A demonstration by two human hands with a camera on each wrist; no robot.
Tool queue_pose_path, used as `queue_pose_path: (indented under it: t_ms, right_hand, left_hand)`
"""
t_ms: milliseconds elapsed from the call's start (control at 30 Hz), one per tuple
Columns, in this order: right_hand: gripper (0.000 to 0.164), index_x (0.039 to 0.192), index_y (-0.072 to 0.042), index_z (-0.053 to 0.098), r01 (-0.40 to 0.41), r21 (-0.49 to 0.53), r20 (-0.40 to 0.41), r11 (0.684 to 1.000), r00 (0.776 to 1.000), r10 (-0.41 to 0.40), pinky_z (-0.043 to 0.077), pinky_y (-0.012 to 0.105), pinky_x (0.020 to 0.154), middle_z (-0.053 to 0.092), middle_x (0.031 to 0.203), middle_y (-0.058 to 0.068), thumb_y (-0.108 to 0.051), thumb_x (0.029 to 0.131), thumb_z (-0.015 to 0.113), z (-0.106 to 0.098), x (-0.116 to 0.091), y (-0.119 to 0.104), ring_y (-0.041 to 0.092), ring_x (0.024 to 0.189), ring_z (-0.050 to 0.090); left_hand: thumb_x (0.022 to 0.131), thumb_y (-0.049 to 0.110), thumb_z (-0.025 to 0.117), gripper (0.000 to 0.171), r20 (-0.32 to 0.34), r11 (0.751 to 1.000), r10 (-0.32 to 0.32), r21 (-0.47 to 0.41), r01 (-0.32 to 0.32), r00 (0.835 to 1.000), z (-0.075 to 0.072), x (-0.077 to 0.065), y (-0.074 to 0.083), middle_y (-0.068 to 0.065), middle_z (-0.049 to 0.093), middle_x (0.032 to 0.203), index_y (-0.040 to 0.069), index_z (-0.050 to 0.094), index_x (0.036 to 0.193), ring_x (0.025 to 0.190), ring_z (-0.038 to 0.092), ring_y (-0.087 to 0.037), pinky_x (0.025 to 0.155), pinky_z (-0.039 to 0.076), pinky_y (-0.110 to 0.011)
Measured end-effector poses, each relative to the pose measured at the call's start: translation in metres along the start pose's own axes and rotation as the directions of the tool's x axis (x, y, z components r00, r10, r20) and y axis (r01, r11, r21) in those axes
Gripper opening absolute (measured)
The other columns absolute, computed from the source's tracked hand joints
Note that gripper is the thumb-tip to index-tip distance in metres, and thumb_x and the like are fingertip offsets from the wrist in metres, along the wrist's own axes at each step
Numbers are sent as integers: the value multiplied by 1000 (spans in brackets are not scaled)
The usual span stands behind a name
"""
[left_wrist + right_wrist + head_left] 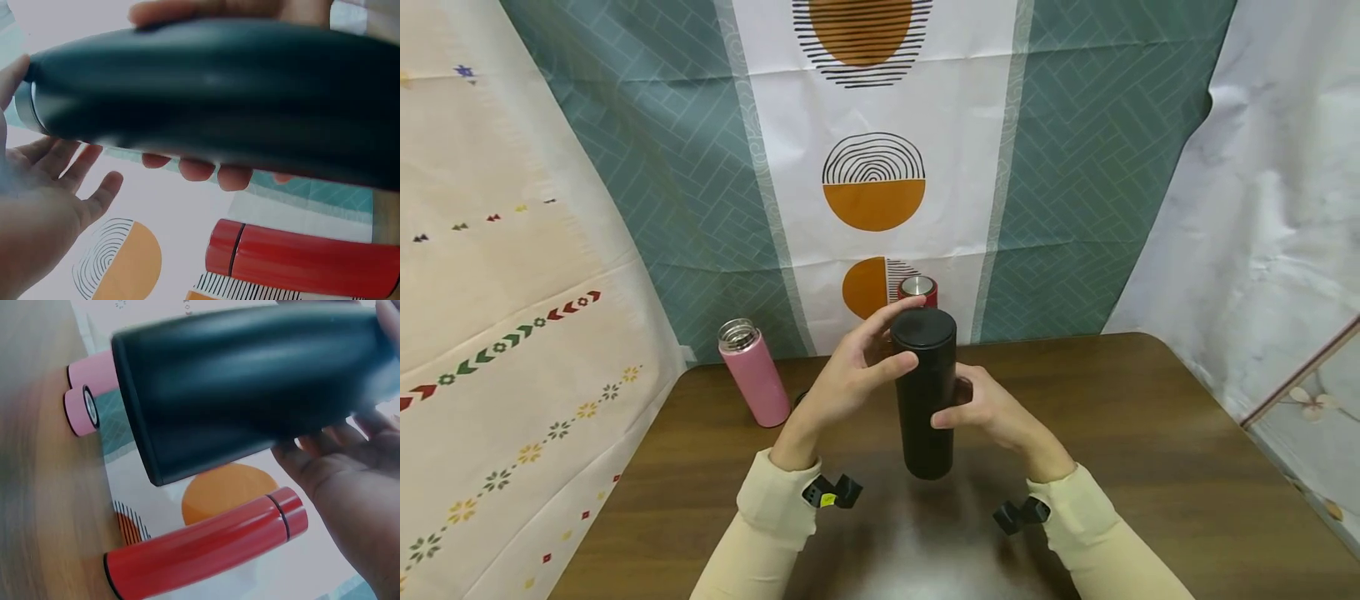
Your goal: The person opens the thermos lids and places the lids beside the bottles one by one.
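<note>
A black thermos bottle (925, 392) is held upright above the table, its dark lid (923, 327) on top. My left hand (847, 379) is at the upper end, thumb and fingers around the lid; in the left wrist view the thumb touches the lid's edge and the lower fingers spread behind it. Lower down, my right hand (997, 414) grips the bottle's body, thumb in front and fingers wrapped round the back. The right wrist view shows the bottle's flat base (139, 409) off the tabletop.
Behind the black bottle stands a red thermos (200, 550) with its cap on. To the left, a pink thermos (756, 379) stands uncapped, its steel mouth showing; a small pink cap (80, 411) lies near it. A patterned cloth (880, 100) hangs behind the wooden table (1120, 467).
</note>
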State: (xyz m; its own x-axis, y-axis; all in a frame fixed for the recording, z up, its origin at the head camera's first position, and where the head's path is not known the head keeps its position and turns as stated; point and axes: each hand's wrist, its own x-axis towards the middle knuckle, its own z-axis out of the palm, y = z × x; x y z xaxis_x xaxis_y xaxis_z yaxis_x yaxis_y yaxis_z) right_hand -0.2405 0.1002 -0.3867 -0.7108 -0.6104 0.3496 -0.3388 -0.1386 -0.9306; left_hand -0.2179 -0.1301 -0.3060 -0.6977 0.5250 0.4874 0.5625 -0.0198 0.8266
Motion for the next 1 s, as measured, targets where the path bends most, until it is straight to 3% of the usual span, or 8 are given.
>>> queue_pose_path:
  t_ms: [133,300,367,633,867,1000]
  right_hand:
    - [48,124,1,65,27,42,77,999,997,-30,58,39,87,73,110,8,-19,84,82,0,-2,0,25,99,70]
    - [43,125,-10,68,50,57,91,997,994,-55,58,39,89,73,111,8,-16,84,82,-1,-2,0,24,101,70]
    - [44,126,-11,68,55,47,90,997,994,-59,58,40,90,73,113,8,-17,85,81,-2,-2,0,26,102,70]
    - [51,128,3,63,80,-40,50,996,996,-78,57,41,91,73,115,9,-19,86,82,-1,-2,-3,28,102,70]
    - [49,125,5,64,82,-11,13,997,997,-82,59,39,87,74,112,6,-17,85,83,3,-2,-3,26,98,71]
    - [50,126,3,64,83,5,33,997,996,-83,59,40,87,74,112,8,-22,87,83,2,-3,-4,27,99,71]
  left_hand:
    - [93,55,73,81,46,999,3,-49,-1,999,1,2,1,-11,60,144,15,44,158,124,61,-29,105,51,-46]
    - [92,52,76,81,56,996,13,-86,-8,998,5,3,2,-13,61,141,12,46,156,121,62,-30,104,52,-47]
    - [92,51,77,81,43,995,20,-97,-16,999,7,3,2,-14,62,139,11,47,155,119,63,-31,103,52,-47]
    - [92,53,76,81,-42,995,56,-83,-59,998,14,3,2,-16,64,134,7,49,152,115,64,-30,102,54,-43]
    - [91,55,76,82,-104,993,76,-77,-84,992,20,2,2,-18,65,131,5,51,151,113,64,-29,101,54,-40]
    - [92,55,75,83,-125,994,77,-67,-86,989,21,2,2,-18,65,131,3,50,151,113,64,-30,99,55,-41]
